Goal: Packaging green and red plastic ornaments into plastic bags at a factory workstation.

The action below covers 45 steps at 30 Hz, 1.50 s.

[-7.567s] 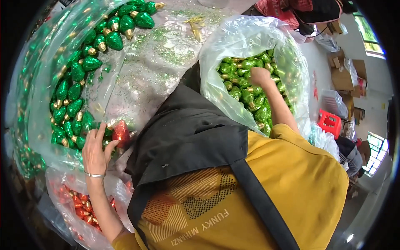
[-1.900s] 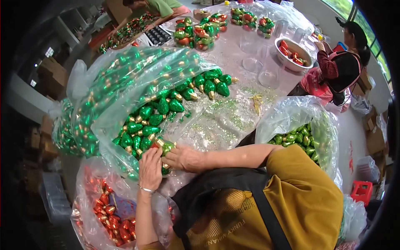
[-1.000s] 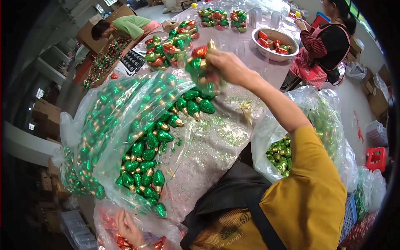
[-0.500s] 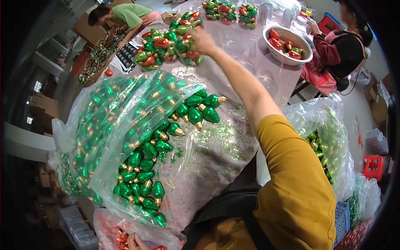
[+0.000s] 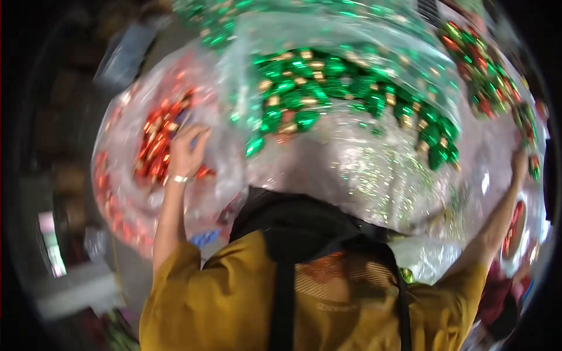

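Motion smears the whole head view. At the left, my left hand (image 5: pixel 188 151) reaches over an opened clear plastic bag (image 5: pixel 219 131) of shiny red bulb-shaped ornaments (image 5: pixel 155 143) with gold bases. Its fingers are bent down close to the red ornaments, beside a small blue patch; blur hides whether they hold anything. My right arm stretches out to the far right. There, my right hand (image 5: pixel 519 161) is beside clear packs of mixed red and green bulb ornaments (image 5: pixel 525 126); its fingers are too smeared to read.
A large clear bag (image 5: pixel 351 35) spills green glitter bulb ornaments (image 5: pixel 298 96) onto the table (image 5: pixel 310 161). Loose glitter (image 5: pixel 380 181) covers the tabletop in front of me. More packed ornaments (image 5: pixel 483 70) stand at the far right. Another person's dark red sleeve (image 5: pixel 494 292) shows at the lower right.
My view has swung left and down, so the bag of red ornaments is now in full sight. My left hand shows over it. My right arm remains stretched toward the packs.
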Each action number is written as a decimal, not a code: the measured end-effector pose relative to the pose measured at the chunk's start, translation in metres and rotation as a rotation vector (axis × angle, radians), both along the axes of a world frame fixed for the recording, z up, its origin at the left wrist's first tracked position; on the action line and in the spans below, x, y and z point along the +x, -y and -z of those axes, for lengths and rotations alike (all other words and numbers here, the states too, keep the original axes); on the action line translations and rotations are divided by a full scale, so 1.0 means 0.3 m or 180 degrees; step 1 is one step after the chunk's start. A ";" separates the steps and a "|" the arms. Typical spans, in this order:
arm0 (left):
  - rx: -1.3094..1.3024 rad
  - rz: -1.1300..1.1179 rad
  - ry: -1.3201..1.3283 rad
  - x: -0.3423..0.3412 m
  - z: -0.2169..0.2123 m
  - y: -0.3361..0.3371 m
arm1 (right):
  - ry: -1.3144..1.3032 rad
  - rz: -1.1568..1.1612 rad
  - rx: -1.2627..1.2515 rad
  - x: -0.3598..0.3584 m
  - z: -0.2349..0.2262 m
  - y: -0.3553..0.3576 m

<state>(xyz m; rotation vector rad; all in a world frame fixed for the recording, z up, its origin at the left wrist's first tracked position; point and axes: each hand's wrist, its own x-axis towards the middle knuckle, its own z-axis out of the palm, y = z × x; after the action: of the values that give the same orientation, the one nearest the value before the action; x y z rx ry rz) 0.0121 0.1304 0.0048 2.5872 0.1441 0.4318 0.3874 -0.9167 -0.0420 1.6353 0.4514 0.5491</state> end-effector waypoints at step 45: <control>-0.0810 -0.2302 0.1952 -0.735 -0.578 -0.803 | -0.3660 -0.0529 0.3459 -1.088 -0.233 -2.220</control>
<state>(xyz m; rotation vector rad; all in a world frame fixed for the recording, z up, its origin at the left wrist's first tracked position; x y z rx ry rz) -0.2083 0.3713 0.1781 1.9727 0.8544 1.3332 0.0609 -0.2506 0.0279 2.9267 1.2744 -0.1844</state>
